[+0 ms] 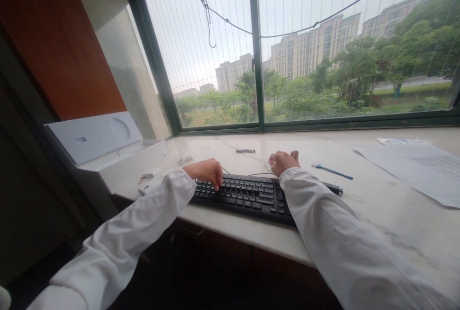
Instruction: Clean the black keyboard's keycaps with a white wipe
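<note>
A black keyboard (247, 200) lies on the pale marble-look sill in front of me, its right part covered by my sleeve. Some spots in its middle rows look dark, as if keycaps are off. My left hand (207, 171) is over the keyboard's left half, fingers closed and pointing down to the keys; anything between them is hidden. Just beyond the keyboard's back edge, my right hand (283, 161) is closed with curled fingers, and I cannot make out what it holds. A short row of small dark pieces (246, 151) lies behind the keyboard.
Right of my right hand lies a thin blue tool (334, 171). Printed paper sheets (417, 166) cover the far right. An open white box (97, 140) stands at left, with small items (146, 176) near it. A green-framed window (262, 126) borders the back.
</note>
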Action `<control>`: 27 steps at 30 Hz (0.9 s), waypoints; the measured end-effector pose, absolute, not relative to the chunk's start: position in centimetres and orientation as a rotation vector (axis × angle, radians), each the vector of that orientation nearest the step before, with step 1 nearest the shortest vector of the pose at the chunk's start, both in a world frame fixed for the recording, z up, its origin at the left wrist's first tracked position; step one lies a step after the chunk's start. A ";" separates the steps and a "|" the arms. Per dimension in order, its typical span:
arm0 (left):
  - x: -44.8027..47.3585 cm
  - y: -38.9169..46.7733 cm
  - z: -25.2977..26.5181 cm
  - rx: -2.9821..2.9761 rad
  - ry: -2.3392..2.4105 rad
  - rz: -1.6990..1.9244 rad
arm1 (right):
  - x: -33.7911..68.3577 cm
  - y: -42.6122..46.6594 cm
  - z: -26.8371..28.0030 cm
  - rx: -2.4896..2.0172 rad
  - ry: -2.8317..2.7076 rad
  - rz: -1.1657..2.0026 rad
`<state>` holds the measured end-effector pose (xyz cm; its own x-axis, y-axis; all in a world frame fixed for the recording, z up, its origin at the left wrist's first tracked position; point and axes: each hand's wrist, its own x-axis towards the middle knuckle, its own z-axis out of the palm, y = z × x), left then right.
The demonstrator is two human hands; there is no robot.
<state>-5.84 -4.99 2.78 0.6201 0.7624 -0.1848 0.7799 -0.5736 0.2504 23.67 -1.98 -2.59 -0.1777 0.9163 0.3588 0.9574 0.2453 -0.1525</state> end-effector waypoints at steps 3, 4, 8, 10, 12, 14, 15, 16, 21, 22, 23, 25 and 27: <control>-6.0 -5.3 2.8 2.537 1.238 -0.045 | 23.6 -2.0 -2.6 -1.708 -2.153 -0.153; -6.1 -5.4 2.8 2.540 1.237 -0.031 | 23.6 -2.0 -2.6 -1.709 -2.154 -0.154; -6.0 -5.5 2.7 2.536 1.249 -0.004 | 23.6 -1.9 -2.6 -1.716 -2.156 -0.148; -5.9 -5.3 2.7 2.529 1.257 -0.021 | 23.6 -2.0 -2.6 -1.717 -2.156 -0.138; -5.8 -5.0 2.7 2.527 1.268 -0.055 | 23.6 -2.0 -2.6 -1.721 -2.154 -0.133; -5.7 -4.6 2.8 2.523 1.277 -0.106 | 23.6 -2.0 -2.6 -1.723 -2.151 -0.131; -5.6 -4.3 2.8 2.520 1.276 -0.133 | 23.6 -2.0 -2.6 -1.724 -2.150 -0.130; -5.6 -4.0 2.8 2.524 1.269 -0.151 | 23.6 -2.0 -2.6 -1.724 -2.149 -0.127; -5.6 -2.7 2.3 2.559 1.248 -0.171 | 23.7 -1.8 -2.7 -1.727 -2.153 -0.116; -5.6 -2.5 2.3 2.529 1.268 -0.202 | 23.7 -1.7 -2.7 -1.728 -2.152 -0.115; -5.5 -2.4 2.3 2.494 1.290 -0.241 | 23.8 -1.7 -2.8 -1.729 -2.151 -0.114; -5.4 -2.1 2.3 2.454 1.314 -0.313 | 23.8 -1.6 -2.8 -1.734 -2.149 -0.112; -5.4 -1.8 2.3 2.456 1.299 -0.356 | 23.7 -1.6 -2.8 -1.740 -2.147 -0.110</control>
